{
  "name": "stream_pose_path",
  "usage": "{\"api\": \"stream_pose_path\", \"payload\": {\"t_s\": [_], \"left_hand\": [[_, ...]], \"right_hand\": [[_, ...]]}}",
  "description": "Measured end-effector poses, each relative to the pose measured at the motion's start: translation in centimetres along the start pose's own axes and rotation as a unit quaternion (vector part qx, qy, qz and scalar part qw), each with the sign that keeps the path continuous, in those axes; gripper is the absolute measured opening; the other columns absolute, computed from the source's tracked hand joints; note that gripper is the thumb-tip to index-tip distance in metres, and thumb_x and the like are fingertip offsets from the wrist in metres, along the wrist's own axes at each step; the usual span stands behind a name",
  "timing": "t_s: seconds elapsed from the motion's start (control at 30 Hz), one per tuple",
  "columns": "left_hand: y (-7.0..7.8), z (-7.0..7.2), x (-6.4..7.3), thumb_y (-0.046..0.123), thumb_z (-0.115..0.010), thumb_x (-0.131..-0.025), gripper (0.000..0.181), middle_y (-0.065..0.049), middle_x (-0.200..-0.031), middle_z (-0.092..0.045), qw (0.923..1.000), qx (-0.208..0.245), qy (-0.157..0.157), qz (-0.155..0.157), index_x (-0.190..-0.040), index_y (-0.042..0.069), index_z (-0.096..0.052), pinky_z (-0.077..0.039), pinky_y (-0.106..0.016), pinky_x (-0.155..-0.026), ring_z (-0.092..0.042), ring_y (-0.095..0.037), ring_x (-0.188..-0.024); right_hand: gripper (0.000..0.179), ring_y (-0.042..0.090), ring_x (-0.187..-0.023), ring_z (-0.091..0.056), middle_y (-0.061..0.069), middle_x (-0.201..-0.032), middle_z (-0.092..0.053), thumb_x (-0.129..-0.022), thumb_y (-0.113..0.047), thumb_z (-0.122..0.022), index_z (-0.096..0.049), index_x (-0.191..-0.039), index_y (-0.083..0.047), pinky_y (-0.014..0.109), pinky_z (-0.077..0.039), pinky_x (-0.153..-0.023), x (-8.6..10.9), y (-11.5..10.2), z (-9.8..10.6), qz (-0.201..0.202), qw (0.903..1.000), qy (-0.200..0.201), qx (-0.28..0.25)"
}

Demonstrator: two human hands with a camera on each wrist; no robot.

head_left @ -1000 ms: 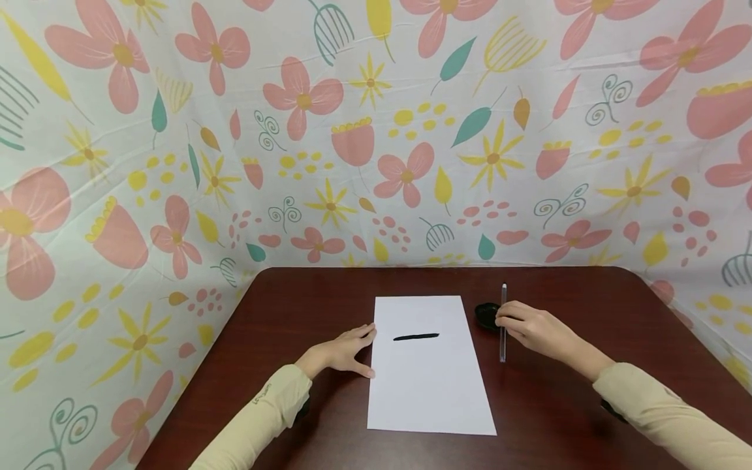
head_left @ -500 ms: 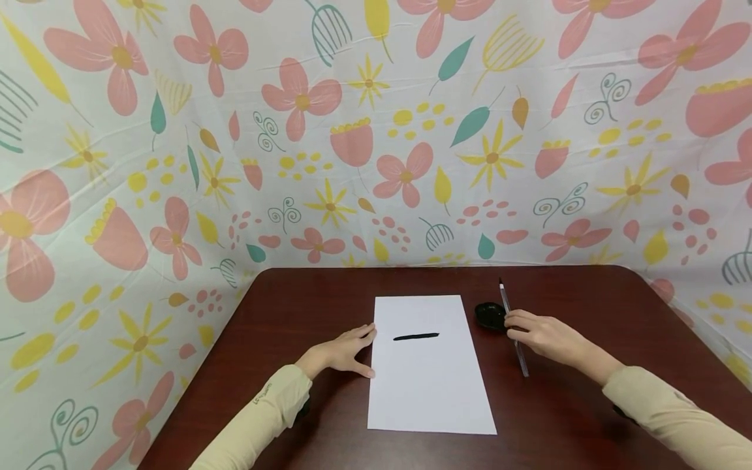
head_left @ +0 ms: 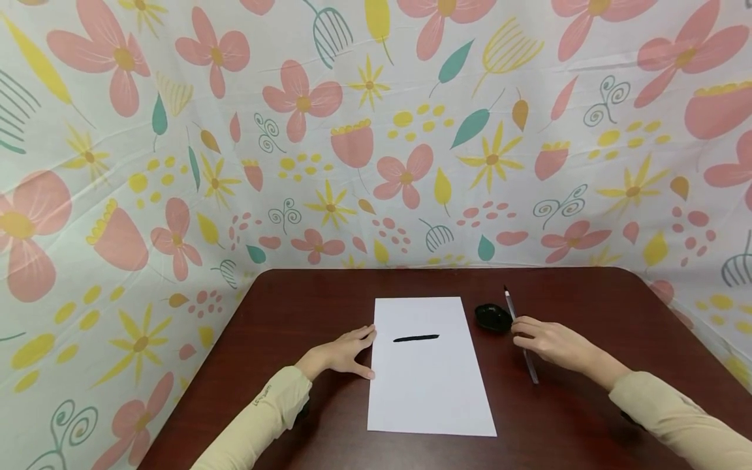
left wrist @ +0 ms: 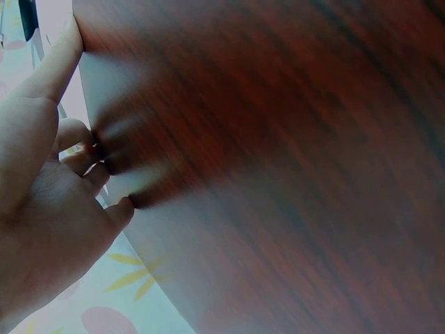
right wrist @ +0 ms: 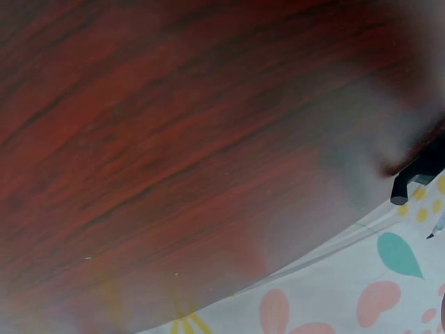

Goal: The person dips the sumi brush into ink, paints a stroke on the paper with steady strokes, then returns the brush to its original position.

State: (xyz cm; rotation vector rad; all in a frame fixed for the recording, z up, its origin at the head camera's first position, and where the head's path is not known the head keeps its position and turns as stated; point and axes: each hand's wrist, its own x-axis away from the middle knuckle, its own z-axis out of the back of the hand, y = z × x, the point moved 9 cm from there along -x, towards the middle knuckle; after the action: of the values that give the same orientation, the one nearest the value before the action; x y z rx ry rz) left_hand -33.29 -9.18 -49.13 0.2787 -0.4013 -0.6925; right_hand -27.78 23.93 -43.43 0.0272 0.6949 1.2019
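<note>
In the head view a sheet of white paper point(head_left: 431, 391) lies on the table with one short black stroke point(head_left: 416, 338) across its upper part. My left hand point(head_left: 346, 352) rests at the paper's left edge, fingers spread and thumb apart. To the right of the paper, my right hand point(head_left: 546, 341) pinches a thin brush point(head_left: 531, 367) around its middle. Its dark tip points away from me and its pale shaft slants toward me. Just left of that hand sits a small black dish point(head_left: 492, 317). The brush's dark tip point(right wrist: 431, 235) shows at the right wrist view's edge.
The dark red wooden table point(head_left: 305, 300) has rounded far corners. A white cloth point(head_left: 376, 156) printed with flowers and leaves hangs behind it and along the left side.
My right hand has shifted right and slightly toward me, away from the black dish. The brush has gone from nearly straight to slanted. The left hand stays at the paper's edge.
</note>
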Motion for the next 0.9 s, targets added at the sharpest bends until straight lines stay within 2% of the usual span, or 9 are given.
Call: {"api": "stream_pose_path", "payload": {"t_s": [0.2, 0.67, 0.9], "left_hand": [[-0.1, -0.1, 0.0, 0.043, -0.07, -0.087, 0.096, -0.013, -0.163, -0.007, 1.0, 0.005, 0.001, -0.001, -0.153, 0.0, -0.017, -0.018, -0.053, -0.118, -0.009, -0.032, -0.151], [-0.1, -0.2, 0.0, 0.043, -0.07, -0.086, 0.096, -0.013, -0.163, -0.007, 1.0, 0.007, -0.001, 0.001, -0.153, 0.0, -0.016, -0.018, -0.054, -0.118, -0.009, -0.031, -0.151], [-0.3, -0.1, -0.1, 0.044, -0.069, -0.087, 0.096, -0.012, -0.164, -0.007, 1.0, 0.006, -0.002, 0.004, -0.154, 0.001, -0.016, -0.017, -0.053, -0.119, -0.007, -0.03, -0.151]], "right_hand": [[0.059, 0.021, -0.092, -0.059, 0.009, -0.098, -0.065, -0.103, -0.017, -0.012, -0.068, -0.09, -0.01, 0.021, -0.05, -0.057, 0.5, 0.0, -0.1, -0.006, 0.9999, -0.014, 0.007], [0.06, 0.017, -0.091, -0.057, 0.005, -0.096, -0.063, -0.104, -0.015, -0.011, -0.069, -0.088, -0.013, 0.02, -0.048, -0.056, 1.8, -0.5, -0.6, 0.005, 0.9997, -0.02, 0.01], [0.059, 0.016, -0.091, -0.056, 0.003, -0.095, -0.063, -0.107, -0.018, -0.014, -0.07, -0.088, -0.014, 0.019, -0.047, -0.056, 2.1, -0.7, -0.8, 0.006, 0.9997, -0.022, -0.004]]}}
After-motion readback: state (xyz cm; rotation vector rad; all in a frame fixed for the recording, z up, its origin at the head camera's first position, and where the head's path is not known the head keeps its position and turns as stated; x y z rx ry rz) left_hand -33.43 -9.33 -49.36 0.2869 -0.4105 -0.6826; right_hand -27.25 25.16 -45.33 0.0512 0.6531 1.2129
